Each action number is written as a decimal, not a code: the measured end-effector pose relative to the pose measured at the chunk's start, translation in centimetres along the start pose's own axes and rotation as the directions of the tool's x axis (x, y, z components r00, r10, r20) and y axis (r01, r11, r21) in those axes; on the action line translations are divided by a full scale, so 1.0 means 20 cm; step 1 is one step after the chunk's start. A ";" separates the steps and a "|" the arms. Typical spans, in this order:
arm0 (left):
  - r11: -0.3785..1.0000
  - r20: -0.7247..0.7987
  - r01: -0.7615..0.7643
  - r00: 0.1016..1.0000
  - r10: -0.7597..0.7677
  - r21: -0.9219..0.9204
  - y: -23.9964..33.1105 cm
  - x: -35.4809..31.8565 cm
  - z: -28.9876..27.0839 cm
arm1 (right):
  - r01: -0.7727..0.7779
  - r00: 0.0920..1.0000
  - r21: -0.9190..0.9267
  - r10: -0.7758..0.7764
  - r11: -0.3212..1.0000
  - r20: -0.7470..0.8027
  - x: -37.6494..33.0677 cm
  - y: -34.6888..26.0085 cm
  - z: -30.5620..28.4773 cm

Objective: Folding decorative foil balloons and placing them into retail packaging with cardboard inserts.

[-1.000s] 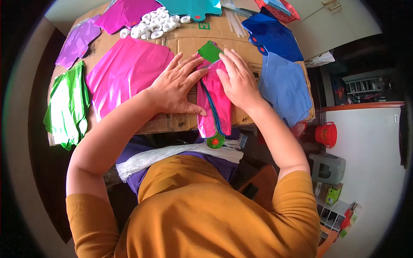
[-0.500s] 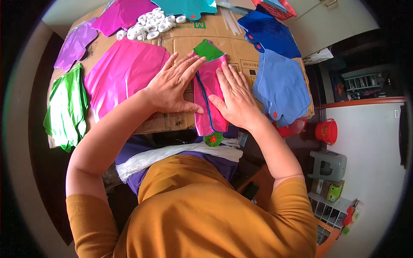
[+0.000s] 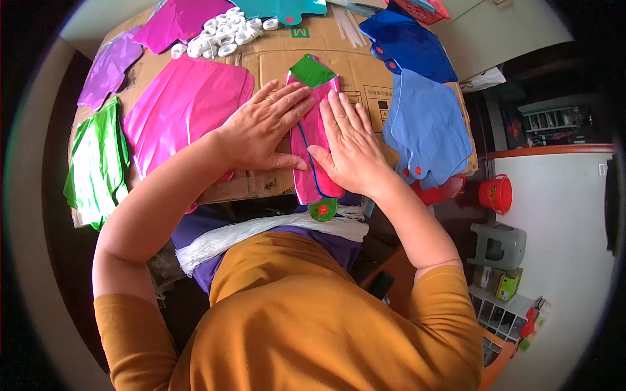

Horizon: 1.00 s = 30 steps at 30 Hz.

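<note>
A long folded pink foil sheet (image 3: 305, 189), like a flat foil balloon, lies on the cardboard in front of me. Its far end is a green point (image 3: 313, 72), and a green tab (image 3: 323, 210) with a red dot hangs over the near edge. A dark blue edge runs down its middle. My left hand (image 3: 268, 127) lies flat with fingers outstretched, its fingertips on the left side of the pink foil. My right hand (image 3: 349, 143) presses flat on the right side, thumb near the blue edge. Neither hand grips anything.
Pink (image 3: 189, 107), green (image 3: 98, 166), purple (image 3: 111, 68), light blue (image 3: 427, 124) and dark blue foil sheets (image 3: 411, 49) surround the work area. White rolls (image 3: 225, 32) are heaped at the back. A white string bundle (image 3: 261, 234) lies across my lap. A red bucket (image 3: 495, 194) stands at right.
My right hand has slid slightly left, its thumb now closer to the blue edge. The left fingers have drawn closer together. The view has shifted a little.
</note>
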<state>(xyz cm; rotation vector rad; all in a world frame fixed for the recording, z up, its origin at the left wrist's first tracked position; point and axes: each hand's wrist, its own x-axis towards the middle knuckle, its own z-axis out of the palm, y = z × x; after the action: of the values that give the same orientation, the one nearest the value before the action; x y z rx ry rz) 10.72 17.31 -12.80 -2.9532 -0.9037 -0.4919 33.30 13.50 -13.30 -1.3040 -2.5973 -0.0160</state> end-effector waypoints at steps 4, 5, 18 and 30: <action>1.000 0.022 0.000 1.000 0.000 0.006 -0.02 0.00 0.00 | 0.025 0.999 -0.021 -0.024 0.999 0.024 0.02 0.01 -0.02; 1.000 0.030 0.010 0.999 -0.010 0.002 -0.02 0.00 0.00 | 0.024 0.999 0.022 -0.024 0.999 0.041 0.03 0.02 -0.04; 0.998 0.051 0.061 0.997 -0.061 -0.004 -0.04 -0.01 0.02 | 0.189 0.923 0.137 -0.223 0.972 0.314 -0.33 -0.23 -0.18; 0.990 0.101 0.116 0.989 -0.108 -0.085 -0.02 0.01 0.00 | -0.679 0.649 0.716 0.322 -0.163 0.689 0.11 0.20 -0.24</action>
<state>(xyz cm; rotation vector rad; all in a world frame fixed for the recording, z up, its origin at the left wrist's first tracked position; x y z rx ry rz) 10.58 17.72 -12.73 -3.0432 -1.0907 -0.4075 36.16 17.17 -8.53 -1.5210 -1.1034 1.8623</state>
